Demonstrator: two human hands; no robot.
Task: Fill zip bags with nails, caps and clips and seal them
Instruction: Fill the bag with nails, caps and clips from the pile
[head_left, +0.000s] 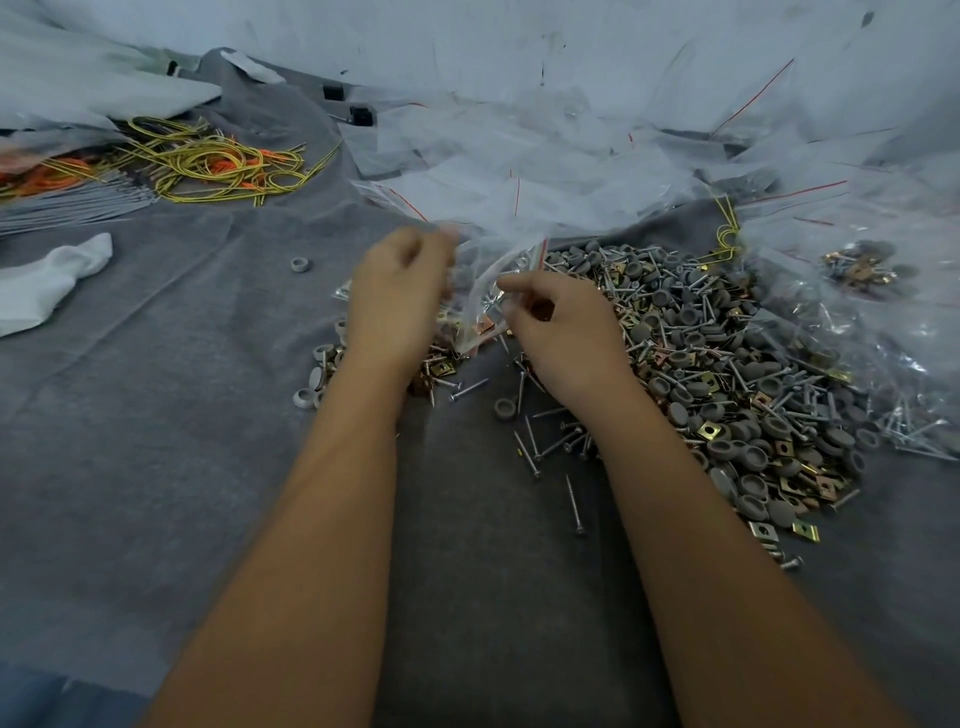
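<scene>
Two hands work on one small bag (485, 296) near the middle of the grey cloth (171, 415). The left hand (400, 296) has curled fingers, and seems to hold the bag's left side, but the picture is blurry there. The right hand (558, 327) pinches the bag's right side with thumb and first finger. The bag's red strip points up, away from the person.

I think the step is closing the bag, though it may not be full yet. To do it well, keep the top up so nothing falls out. Line up both sides of the strip. Then press along it from one end to the other.

The bag is thin, clear and floppy. Some gold clips and nails show inside it. The big pile (727, 374) lies toward the right edge of the cloth, touching the right hand. Its caps are round, grey and smooth, like little cups. The nails are long, thin, shiny and sharp. The clips are flat, square and gold. More empty bags (545, 156) lie in a heap toward the far edge. Yellow wires (208, 161) sit near the far left corner.
</scene>
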